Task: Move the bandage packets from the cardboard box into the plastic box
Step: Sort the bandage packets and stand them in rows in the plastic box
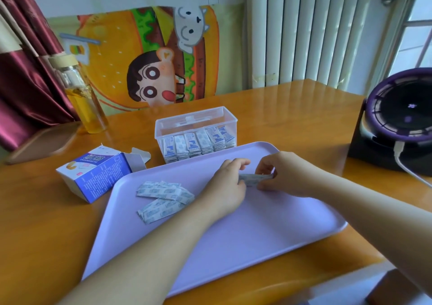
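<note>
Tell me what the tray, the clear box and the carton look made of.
Tray: probably plastic, smooth matte lilac, with a moulded rounded rim. Clear box: rigid glossy transparent plastic; packets show through its walls. Carton: thin printed cardboard, with folded open flaps.

- Cardboard box: blue and white, lying left of the tray, end flaps open.
- Plastic box: clear, upright, open-topped, just behind the tray.
- Packets: white with blue print, standing in rows along the plastic box's near wall.
- Loose packets: flat, overlapping heap on the tray.
- Stack: thin, pinched between left hand and right hand.
</note>
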`<state>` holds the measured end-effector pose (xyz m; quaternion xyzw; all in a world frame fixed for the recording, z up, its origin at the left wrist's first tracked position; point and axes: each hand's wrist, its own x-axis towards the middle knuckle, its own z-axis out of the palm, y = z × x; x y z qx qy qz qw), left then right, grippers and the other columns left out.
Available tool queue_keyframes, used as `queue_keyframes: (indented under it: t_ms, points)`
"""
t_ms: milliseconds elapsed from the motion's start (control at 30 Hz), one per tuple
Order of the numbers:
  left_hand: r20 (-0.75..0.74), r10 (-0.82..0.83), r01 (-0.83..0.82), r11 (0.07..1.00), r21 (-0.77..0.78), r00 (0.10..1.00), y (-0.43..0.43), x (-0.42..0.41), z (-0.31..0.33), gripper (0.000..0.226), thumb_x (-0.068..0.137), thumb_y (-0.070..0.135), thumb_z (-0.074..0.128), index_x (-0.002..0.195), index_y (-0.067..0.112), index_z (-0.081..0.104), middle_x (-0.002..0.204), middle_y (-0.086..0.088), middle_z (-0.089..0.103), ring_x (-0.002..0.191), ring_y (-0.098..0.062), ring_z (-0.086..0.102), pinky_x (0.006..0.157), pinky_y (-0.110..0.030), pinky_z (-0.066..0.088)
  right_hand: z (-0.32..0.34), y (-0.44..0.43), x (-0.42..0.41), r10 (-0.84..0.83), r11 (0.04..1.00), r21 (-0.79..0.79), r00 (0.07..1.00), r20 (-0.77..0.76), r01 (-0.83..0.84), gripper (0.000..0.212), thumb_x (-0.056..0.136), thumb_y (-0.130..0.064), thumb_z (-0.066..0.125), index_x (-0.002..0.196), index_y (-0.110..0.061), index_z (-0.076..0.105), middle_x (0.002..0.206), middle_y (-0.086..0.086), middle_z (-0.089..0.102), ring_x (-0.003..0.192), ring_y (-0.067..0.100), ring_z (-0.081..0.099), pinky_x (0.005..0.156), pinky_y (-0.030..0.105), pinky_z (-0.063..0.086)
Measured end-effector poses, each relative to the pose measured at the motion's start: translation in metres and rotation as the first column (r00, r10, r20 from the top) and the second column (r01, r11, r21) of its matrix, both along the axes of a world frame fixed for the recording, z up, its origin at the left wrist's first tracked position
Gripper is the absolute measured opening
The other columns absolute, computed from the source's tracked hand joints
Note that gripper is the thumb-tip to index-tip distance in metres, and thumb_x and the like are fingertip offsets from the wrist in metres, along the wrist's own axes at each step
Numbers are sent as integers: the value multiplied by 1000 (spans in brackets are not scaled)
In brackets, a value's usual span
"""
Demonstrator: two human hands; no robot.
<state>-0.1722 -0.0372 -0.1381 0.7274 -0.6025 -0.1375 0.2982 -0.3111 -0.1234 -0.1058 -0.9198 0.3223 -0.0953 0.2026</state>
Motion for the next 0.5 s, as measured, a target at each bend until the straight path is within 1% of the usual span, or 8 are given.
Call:
queue_keyframes:
  t_ms: [33, 100, 167, 233, 300, 400, 433, 500]
  points:
    - [11, -1, 1, 1000, -1, 1000, -1, -1, 0, 47, 94, 4, 39, 139, 19, 39, 139, 0, 41, 129, -8, 39, 97, -12, 25, 0, 0, 0, -6, 1000, 5, 1000, 9, 6, 8, 80, -24, 68, 84, -27, 61, 81, -9, 62, 74, 10, 55, 65, 21, 44]
    - [53, 4, -4, 1000, -2, 999, -1, -1, -1, 43, 96, 6, 38, 137, 18, 41, 137, -1, 42, 128, -10, 40, 101, -15, 26, -2, -2, -1, -12, 1000, 9, 1000, 27, 12, 7, 80, -24, 68, 86, -25, 65, 73, -17, 56, 68, 2, 52, 58, 12, 39]
    - [120, 0, -1, 1000, 12, 993, -1, 0, -3, 37, 98, 9, 37, 132, 18, 47, 131, -2, 44, 124, -15, 42, 102, -23, 32, -3, -5, -2, -23, 1000, 14, 998, 50, 22, 5, 80, -24, 69, 85, -25, 67, 69, -20, 55, 63, -3, 49, 55, 9, 39]
    - [249, -9, -6, 998, 60, 969, -1, 1, -2, 31, 97, 9, 36, 123, 17, 51, 120, -4, 46, 115, -22, 43, 94, -36, 39, -1, -6, -1, -30, 1000, 3, 995, 98, 30, 3, 82, -23, 68, 81, -24, 66, 66, -19, 54, 58, -3, 48, 53, 6, 39]
    - [334, 4, -32, 996, 78, 942, -1, 2, 4, 24, 95, 6, 36, 113, 13, 50, 112, -7, 48, 108, -26, 45, 85, -41, 42, 3, -6, 4, -51, 999, -10, 980, 191, 54, 3, 83, -19, 67, 81, -21, 68, 61, -18, 51, 50, -4, 47, 49, 6, 37]
    - [248, 78, -75, 997, -24, 966, -3, 7, 23, 13, 96, 8, 36, 99, 11, 48, 106, -9, 54, 98, -30, 51, 79, -42, 43, 15, -10, 17, -98, 995, 48, 910, 403, 86, 9, 84, -16, 65, 76, -21, 64, 59, -12, 53, 44, -4, 47, 41, 9, 33]
    - [198, 109, -95, 992, -78, 974, -3, 9, 31, 13, 97, 10, 36, 99, 11, 48, 105, -8, 56, 95, -29, 53, 76, -40, 42, 20, -12, 23, -122, 991, 111, 876, 467, 79, 10, 84, -16, 66, 75, -20, 63, 60, -9, 57, 44, -3, 48, 42, 8, 34]
    - [120, 150, -132, 980, -147, 981, -4, 16, 48, 17, 99, 15, 34, 106, 12, 50, 103, -5, 59, 89, -24, 54, 67, -34, 39, 33, -13, 37, -157, 966, 257, 813, 561, 9, 11, 85, -13, 66, 76, -18, 61, 63, -3, 61, 47, -1, 53, 49, 13, 45]
